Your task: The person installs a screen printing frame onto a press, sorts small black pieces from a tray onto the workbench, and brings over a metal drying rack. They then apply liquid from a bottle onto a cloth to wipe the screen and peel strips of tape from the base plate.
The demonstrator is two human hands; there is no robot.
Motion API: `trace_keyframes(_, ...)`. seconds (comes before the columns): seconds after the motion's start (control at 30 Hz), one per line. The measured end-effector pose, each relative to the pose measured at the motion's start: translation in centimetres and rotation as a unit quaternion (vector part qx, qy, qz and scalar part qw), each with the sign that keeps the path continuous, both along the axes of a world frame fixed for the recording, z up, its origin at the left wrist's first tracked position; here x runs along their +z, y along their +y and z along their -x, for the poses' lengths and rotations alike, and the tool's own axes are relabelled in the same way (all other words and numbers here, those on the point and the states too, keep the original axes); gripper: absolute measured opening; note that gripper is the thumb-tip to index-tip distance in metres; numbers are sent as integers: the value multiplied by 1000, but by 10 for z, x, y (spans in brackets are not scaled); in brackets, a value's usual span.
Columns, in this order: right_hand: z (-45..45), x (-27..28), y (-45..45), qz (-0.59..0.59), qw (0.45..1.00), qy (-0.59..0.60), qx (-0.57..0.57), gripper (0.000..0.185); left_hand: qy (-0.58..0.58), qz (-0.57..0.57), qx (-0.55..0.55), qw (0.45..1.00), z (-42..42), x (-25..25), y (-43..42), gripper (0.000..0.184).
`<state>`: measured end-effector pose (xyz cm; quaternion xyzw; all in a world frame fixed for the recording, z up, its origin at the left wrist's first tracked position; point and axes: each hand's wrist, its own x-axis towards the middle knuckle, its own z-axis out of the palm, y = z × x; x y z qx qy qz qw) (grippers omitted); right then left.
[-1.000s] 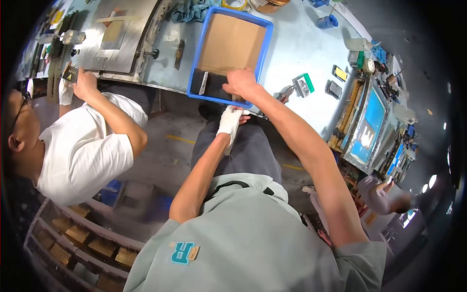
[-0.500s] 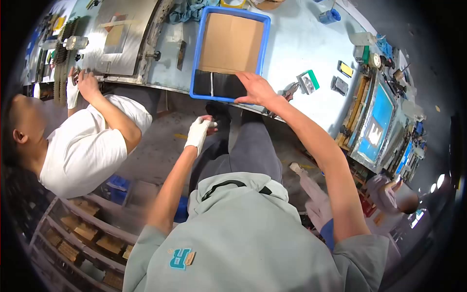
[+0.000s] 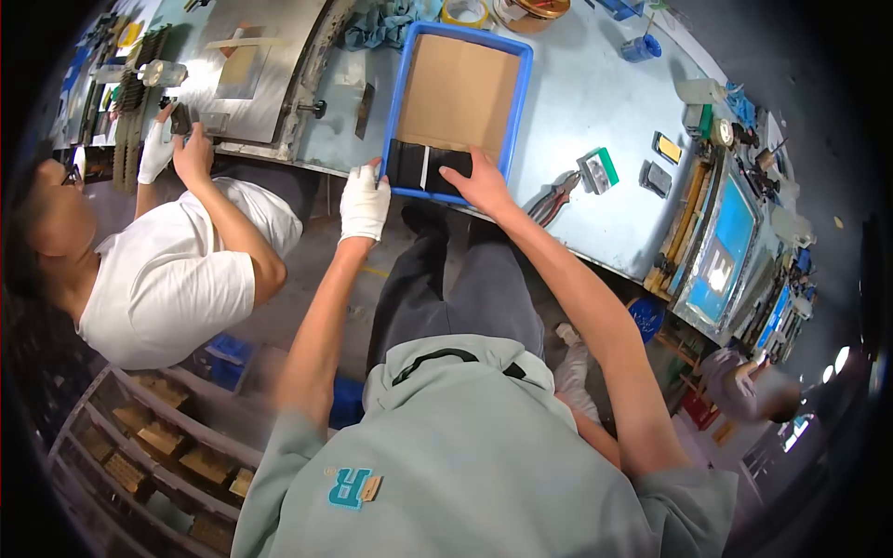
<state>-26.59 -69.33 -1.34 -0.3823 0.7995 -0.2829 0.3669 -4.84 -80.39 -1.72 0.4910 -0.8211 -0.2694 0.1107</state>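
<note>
A blue tray stands at the table's front edge, with a brown cardboard sheet inside. Along its near end lie black flat pieces, divided by a narrow white strip. My left hand, in a white glove with bare fingertips, is closed at the tray's near left corner, apparently on the rim. Bare, my right hand reaches over the near rim, thumb and fingers closed about the right part of the black pieces. Its palm covers the tray's near right corner.
Right of the tray lie pliers, a green-edged block and a yellow-and-black pad. Tape rolls and a blue cloth are behind it. A co-worker in a white shirt works at the left; shelves stand below.
My left hand has risen from below the table edge to the tray's left corner. My right hand has moved from the tray's right side onto the black pieces.
</note>
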Motion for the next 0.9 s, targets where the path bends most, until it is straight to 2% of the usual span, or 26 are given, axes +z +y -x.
trace_keyframes(0.07,-1,1,-3,-35,999,-11,-17,86,-19,35,-26,999,3,3,3,38)
trace_keyframes(0.1,-1,2,-7,-27,1000,-5,-16,87,18,30,-15,999,3,0,7,40)
trace_keyframes(0.13,-1,3,-9,-20,1000,0,-13,87,24,-5,8,1000,3,-3,10,42)
trace_keyframes(0.17,-1,5,-8,4,1000,2,-4,95,50,-18,23,998,2,-5,14,42)
trace_keyframes(0.33,-2,3,-15,-78,997,9,-7,101,98,-78,71,989,1,-25,27,40)
trace_keyframes(0.5,2,2,-18,-107,994,10,-3,101,-4,-31,97,995,14,-26,47,43)
trace_keyframes(0.67,5,-2,-16,-96,995,22,2,100,-47,-30,50,997,10,-15,34,46)
trace_keyframes(0.8,13,13,-6,-86,984,119,101,89,-112,-45,24,992,17,-1,24,47)
trace_keyframes(0.9,18,18,-7,-125,976,132,122,84,-155,-53,-2,986,23,10,16,44)
